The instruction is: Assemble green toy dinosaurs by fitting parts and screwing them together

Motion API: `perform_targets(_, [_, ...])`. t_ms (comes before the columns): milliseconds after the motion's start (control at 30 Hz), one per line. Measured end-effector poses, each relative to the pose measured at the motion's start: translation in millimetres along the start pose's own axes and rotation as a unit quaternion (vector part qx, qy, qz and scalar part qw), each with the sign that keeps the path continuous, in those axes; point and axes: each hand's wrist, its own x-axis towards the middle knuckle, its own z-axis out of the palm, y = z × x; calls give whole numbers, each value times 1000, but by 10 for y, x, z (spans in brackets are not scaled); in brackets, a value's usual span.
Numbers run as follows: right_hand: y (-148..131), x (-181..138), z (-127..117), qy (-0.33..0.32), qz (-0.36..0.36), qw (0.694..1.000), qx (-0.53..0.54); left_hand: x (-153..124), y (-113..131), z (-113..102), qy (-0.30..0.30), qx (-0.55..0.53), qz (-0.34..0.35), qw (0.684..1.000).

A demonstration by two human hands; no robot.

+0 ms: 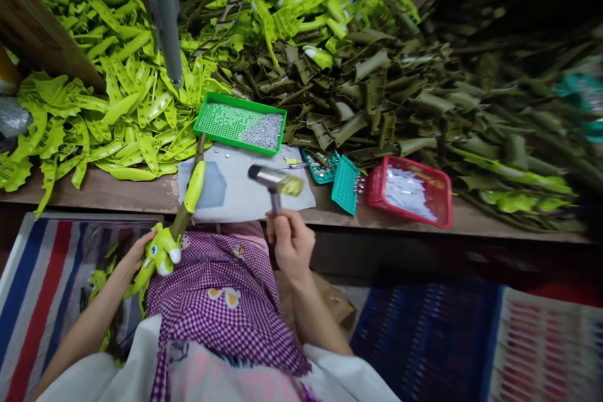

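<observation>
My left hand (pixel 137 251) grips a lime-green plastic toy animal (pixel 162 248) with a blue eye and white tips. Its olive and lime body leans up over the table's front edge. Fingers of this hand are partly hidden behind the toy. My right hand (pixel 293 242) is closed around the handle of a small hammer (pixel 264 176), whose head has a dark end and a yellow end, slightly blurred. The hammer is raised over a pale cloth (pixel 240 169) with a blue-grey patch. A green tray (pixel 238 144) holding tiny silvery parts lies just behind the cloth.
Lime-green plastic pieces (pixel 127 107) heap up at left and back; olive curved pieces (pixel 372 94) fill the right. A teal tray (pixel 345 185) and a red basket (pixel 377 191) of white pieces stand right of the cloth. A grey post (pixel 162 12) rises at left. A striped sack (pixel 42 276) lies below.
</observation>
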Motion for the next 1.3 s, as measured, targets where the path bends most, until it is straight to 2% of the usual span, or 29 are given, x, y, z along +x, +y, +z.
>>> perform_targets(67, [-238,181,61,81,3,993,92,90,-44,43,-11,-34,-34,999])
perform_targets(133, [-479,371,162,129,2,978,166,135,-57,70,-19,-46,-49,998])
perform_targets(233, [-714,581,262,151,-23,959,237,145,-53,72,-21,-55,-52,997])
perform_targets(333, [-642,566,245,149,-46,959,237,86,-63,43,-25,-46,-29,998])
perform_targets(467, [-193,205,201,84,26,991,106,-103,-77,88,-40,11,90,995])
perform_targets(567, [82,-85,249,12,58,998,34,-220,-47,282,-18,36,161,986])
perform_targets(667, [222,-245,333,-86,-4,995,-51,-242,-16,544,4,0,150,989])
perform_targets(767, [309,-330,389,-176,-52,976,-118,-225,-25,723,-1,-54,124,991])
perform_targets(967, [280,-397,374,-256,-68,934,-239,-228,-57,784,2,-98,129,987])
perform_targets(1100, [166,-344,316,-245,-93,934,-244,-238,-71,792,8,-100,125,987])
perform_targets(1167, [149,-310,329,-270,-81,921,-270,-240,-78,799,20,-102,134,986])
perform_targets(1300, [70,-180,430,-352,-26,876,-330,-241,-52,814,20,-106,137,985])
